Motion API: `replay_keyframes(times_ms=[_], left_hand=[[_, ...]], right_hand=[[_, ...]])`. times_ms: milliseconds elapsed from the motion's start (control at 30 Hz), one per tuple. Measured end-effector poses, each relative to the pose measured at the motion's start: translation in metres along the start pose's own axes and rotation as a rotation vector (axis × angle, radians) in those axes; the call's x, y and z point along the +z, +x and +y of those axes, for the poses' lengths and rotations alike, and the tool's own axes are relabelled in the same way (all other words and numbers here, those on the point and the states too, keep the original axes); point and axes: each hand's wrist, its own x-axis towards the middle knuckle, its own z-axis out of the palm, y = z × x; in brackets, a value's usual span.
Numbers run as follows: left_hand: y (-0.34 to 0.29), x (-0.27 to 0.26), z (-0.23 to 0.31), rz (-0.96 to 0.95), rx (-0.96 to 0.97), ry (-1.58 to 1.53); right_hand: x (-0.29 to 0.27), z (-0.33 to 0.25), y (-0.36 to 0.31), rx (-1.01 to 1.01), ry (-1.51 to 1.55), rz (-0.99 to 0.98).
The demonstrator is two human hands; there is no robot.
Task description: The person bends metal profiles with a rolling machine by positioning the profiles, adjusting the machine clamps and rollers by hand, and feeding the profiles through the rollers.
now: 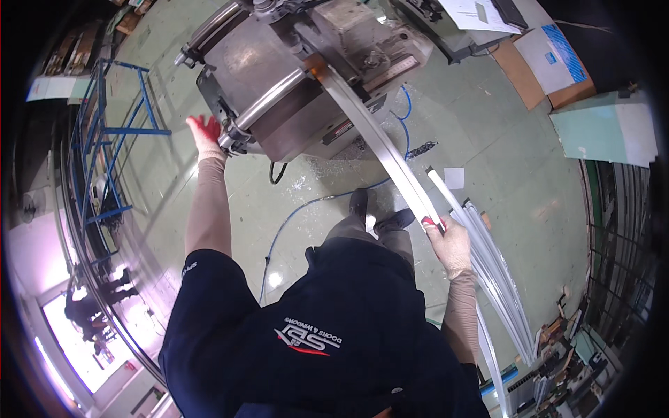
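A long silvery metal profile (380, 136) runs from the machine (261, 63) down toward my right side. My right hand (449, 244), in a pale glove with red on the fingers, is closed round its near end. The far end lies on the machine beside a metal cylinder (272, 101); an orange-brown patch shows on the profile there. My left hand (205, 136), gloved with a red palm, is beside the cylinder's left end fitting (230, 138). Its fingers are spread, and nothing shows in them. Whether the wrist touches the fitting I cannot tell.
Several long white profiles (498, 272) lie to my right. A blue metal frame (108, 132) stands at the left. A blue hose (293, 209) crosses the green floor near my feet. Cardboard (519, 73) and papers (477, 14) are at the far right.
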Motion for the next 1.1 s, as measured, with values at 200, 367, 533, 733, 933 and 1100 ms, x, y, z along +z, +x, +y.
replay_keyframes(times_ms=[200,367,533,733,933,1100], left_hand=[[-0.035,0.039,0.015,-0.002,-0.125,-0.002],[-0.023,0.017,0.014,0.129,-0.103,-0.058],[-0.032,0.022,0.006,0.105,-0.112,-0.158],[-0.038,0.022,-0.003,0.091,-0.265,-0.248],[-0.050,0.036,0.000,0.042,-0.372,-0.295],[-0.044,0.016,-0.019,-0.251,-0.623,-0.952]], right_hand=[[-0.019,-0.014,-0.008,-0.084,-0.055,-0.031],[-0.019,-0.035,0.014,-0.393,0.186,0.202],[-0.001,-0.114,0.035,-0.610,0.481,0.147],[0.078,-0.320,0.085,-0.803,0.741,-0.373],[0.169,-0.473,0.161,-0.504,0.593,-0.235],[0.209,-0.520,0.115,-0.714,0.209,-0.262]])
